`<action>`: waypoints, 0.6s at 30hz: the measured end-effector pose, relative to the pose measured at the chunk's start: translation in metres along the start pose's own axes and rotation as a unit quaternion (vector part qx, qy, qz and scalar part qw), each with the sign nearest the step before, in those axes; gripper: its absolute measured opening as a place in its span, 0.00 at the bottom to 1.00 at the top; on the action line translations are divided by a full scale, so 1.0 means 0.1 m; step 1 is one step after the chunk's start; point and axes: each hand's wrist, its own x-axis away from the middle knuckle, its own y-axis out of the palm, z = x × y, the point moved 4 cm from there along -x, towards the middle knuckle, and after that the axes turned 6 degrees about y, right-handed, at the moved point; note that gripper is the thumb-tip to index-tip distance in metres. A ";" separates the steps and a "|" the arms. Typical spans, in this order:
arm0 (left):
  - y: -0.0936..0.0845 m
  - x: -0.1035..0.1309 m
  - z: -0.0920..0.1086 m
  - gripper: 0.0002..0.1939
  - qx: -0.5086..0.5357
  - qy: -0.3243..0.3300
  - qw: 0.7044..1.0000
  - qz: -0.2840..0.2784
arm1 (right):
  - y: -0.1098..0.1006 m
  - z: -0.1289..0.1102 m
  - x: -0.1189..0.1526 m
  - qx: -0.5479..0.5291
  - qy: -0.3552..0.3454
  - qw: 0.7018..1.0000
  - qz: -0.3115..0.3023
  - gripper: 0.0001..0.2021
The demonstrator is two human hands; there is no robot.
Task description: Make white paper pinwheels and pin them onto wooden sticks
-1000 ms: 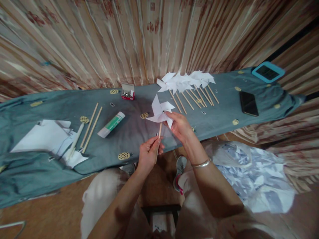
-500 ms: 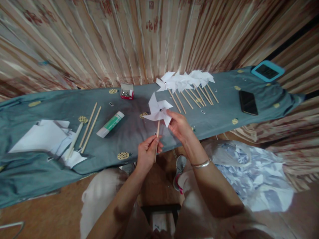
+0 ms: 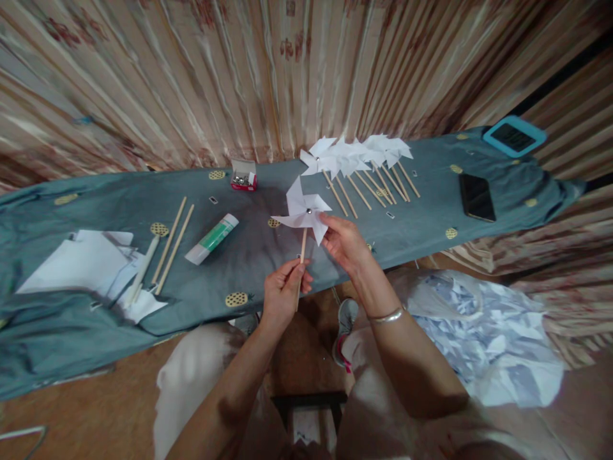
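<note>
Over the cloth [image 3: 249,255], below the pinwheel [image 3: 297,208], the left hand [image 3: 283,294] grasped its stick [image 3: 303,246], probably for steadiness, while the right hand [image 3: 345,243] touched its blade [image 3: 317,229], any pinch unclear.

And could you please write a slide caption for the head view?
Left fingers grip the stick of a white paper pinwheel, right fingers touching it, more pinwheels beyond.

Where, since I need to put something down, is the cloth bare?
Bare cloth lies between the green tube and left hand, and between the pinwheel row and black phone. Crowded: that row, and the papers beside the sticks.
</note>
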 end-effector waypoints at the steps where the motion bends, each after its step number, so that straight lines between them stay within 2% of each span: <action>1: 0.00 0.00 0.00 0.19 0.001 -0.001 1.000 0.002 | 0.00 0.00 0.00 0.005 0.001 1.000 -0.001 0.12; 18: 0.00 0.00 -0.01 0.19 0.011 0.004 1.000 0.007 | -0.02 0.00 0.01 -0.012 -0.001 1.000 0.016 0.13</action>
